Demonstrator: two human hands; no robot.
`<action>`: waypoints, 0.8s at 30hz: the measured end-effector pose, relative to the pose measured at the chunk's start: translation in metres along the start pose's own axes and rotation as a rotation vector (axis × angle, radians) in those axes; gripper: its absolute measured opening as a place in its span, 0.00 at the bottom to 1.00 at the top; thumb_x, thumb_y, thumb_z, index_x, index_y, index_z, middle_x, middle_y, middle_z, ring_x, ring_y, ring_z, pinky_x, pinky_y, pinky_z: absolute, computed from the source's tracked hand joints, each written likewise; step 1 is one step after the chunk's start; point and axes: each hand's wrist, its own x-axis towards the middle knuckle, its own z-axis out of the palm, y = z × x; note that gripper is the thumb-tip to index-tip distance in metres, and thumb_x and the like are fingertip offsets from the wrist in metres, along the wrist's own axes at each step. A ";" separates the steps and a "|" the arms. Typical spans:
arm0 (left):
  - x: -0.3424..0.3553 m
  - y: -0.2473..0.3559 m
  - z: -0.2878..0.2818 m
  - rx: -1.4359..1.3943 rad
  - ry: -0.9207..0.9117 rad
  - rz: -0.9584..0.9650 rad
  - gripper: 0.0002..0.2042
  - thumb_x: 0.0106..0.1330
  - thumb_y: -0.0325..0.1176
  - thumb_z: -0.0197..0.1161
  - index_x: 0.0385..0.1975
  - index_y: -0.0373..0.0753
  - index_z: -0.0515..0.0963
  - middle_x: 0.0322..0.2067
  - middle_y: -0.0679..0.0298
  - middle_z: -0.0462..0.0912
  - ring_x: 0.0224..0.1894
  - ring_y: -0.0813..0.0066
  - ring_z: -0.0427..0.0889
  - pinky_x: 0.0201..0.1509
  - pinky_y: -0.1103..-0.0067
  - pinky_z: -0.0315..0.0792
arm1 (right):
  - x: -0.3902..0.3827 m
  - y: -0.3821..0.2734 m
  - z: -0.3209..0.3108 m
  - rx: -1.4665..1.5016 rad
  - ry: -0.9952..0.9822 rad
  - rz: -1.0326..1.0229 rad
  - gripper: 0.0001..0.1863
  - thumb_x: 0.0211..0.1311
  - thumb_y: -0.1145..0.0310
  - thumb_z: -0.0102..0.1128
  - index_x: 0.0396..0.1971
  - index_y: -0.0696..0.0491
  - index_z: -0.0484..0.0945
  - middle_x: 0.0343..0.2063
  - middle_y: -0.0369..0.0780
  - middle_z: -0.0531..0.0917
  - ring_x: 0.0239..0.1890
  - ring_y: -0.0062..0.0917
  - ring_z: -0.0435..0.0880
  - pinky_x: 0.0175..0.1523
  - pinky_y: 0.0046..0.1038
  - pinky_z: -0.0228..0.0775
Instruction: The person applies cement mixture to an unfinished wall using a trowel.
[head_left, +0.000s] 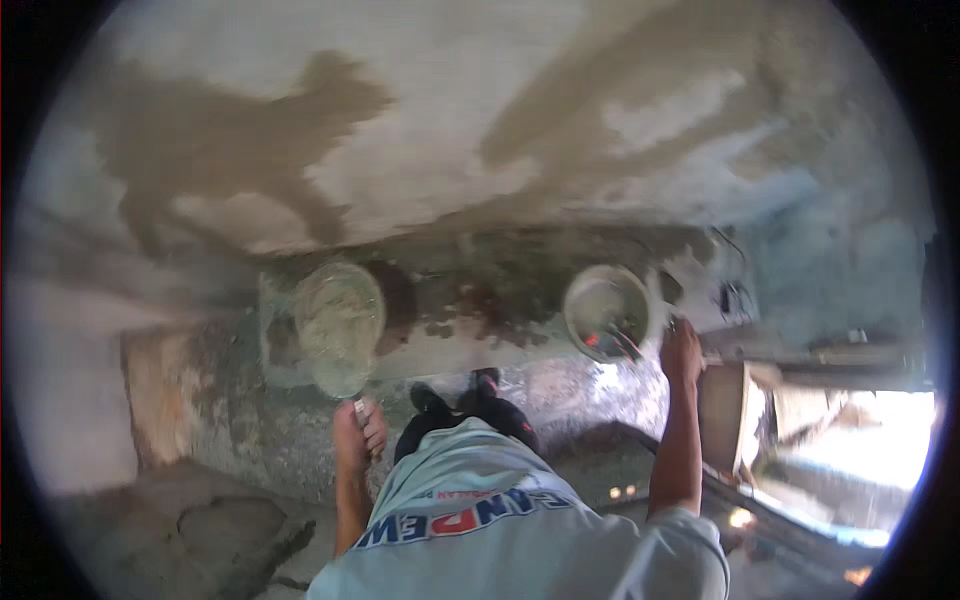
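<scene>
My left hand (pixel 360 432) is closed around the short handle of a tool with a rounded, grey-beige head (pixel 342 372); it looks coated in mortar. That head overlaps the near edge of a round tub (pixel 338 305) of pale wet mortar, so where one ends and the other begins is hard to see. To the right, my right hand (pixel 682 350) is a closed fist with its arm stretched forward. Something small may show at its fingers, too blurred to name. Beside that fist stands a pale round bucket (pixel 570 318) with dark contents and something red-orange inside.
Ahead rises a wall (pixel 430 150) with large damp brown patches. Both containers rest on a stained ledge (pixel 480 345) at its foot. Dark cords (pixel 738 300) lie right of the bucket. A wooden piece (pixel 722 405) stands near the bright opening at right. My shoes (pixel 430 398) are below the ledge.
</scene>
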 end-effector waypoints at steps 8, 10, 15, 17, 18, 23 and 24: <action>0.021 0.023 -0.027 -0.055 -0.332 -0.049 0.19 0.75 0.52 0.40 0.28 0.45 0.67 0.14 0.73 0.60 0.10 0.83 0.56 0.11 0.82 0.53 | -0.052 0.011 0.002 -0.184 0.057 0.358 0.21 0.70 0.59 0.50 0.58 0.52 0.69 0.44 0.56 0.83 0.48 0.54 0.82 0.51 0.54 0.73; 0.029 0.020 -0.031 -0.082 -0.382 -0.063 0.19 0.75 0.52 0.40 0.28 0.45 0.67 0.14 0.73 0.60 0.10 0.83 0.56 0.11 0.82 0.53 | -0.066 0.057 0.002 -0.247 -0.044 0.343 0.21 0.72 0.57 0.47 0.56 0.55 0.71 0.42 0.56 0.83 0.47 0.55 0.82 0.50 0.53 0.73; 0.040 0.025 -0.044 -0.027 -0.354 -0.069 0.18 0.76 0.51 0.40 0.28 0.45 0.66 0.14 0.73 0.60 0.11 0.83 0.55 0.11 0.81 0.53 | -0.093 0.012 -0.009 0.074 0.519 0.293 0.26 0.72 0.49 0.48 0.49 0.60 0.74 0.40 0.57 0.83 0.45 0.57 0.81 0.49 0.50 0.72; 0.041 0.027 -0.041 0.028 -0.355 -0.010 0.18 0.76 0.50 0.40 0.28 0.45 0.65 0.14 0.73 0.59 0.10 0.83 0.55 0.11 0.81 0.53 | -0.101 -0.001 -0.019 -0.006 0.513 0.345 0.24 0.73 0.51 0.49 0.46 0.61 0.74 0.38 0.56 0.84 0.40 0.56 0.82 0.46 0.48 0.73; 0.044 0.029 -0.038 0.004 -0.360 -0.021 0.18 0.76 0.48 0.40 0.28 0.44 0.65 0.14 0.73 0.60 0.11 0.83 0.57 0.11 0.81 0.53 | -0.101 0.000 -0.022 0.244 0.252 0.520 0.22 0.73 0.53 0.49 0.45 0.61 0.73 0.36 0.56 0.83 0.38 0.55 0.81 0.44 0.47 0.73; 0.073 0.024 -0.031 0.147 -0.375 0.166 0.22 0.76 0.49 0.41 0.23 0.40 0.67 0.12 0.71 0.62 0.09 0.82 0.59 0.11 0.80 0.53 | -0.086 -0.106 -0.025 0.276 0.253 -0.007 0.16 0.73 0.58 0.50 0.42 0.59 0.73 0.30 0.56 0.81 0.31 0.54 0.79 0.38 0.48 0.70; 0.074 0.023 -0.029 0.207 -0.369 0.230 0.21 0.76 0.48 0.41 0.23 0.40 0.67 0.12 0.70 0.63 0.09 0.82 0.59 0.11 0.80 0.53 | -0.083 -0.137 -0.037 0.233 0.212 -0.014 0.17 0.73 0.56 0.49 0.42 0.57 0.74 0.33 0.55 0.83 0.35 0.55 0.80 0.40 0.51 0.69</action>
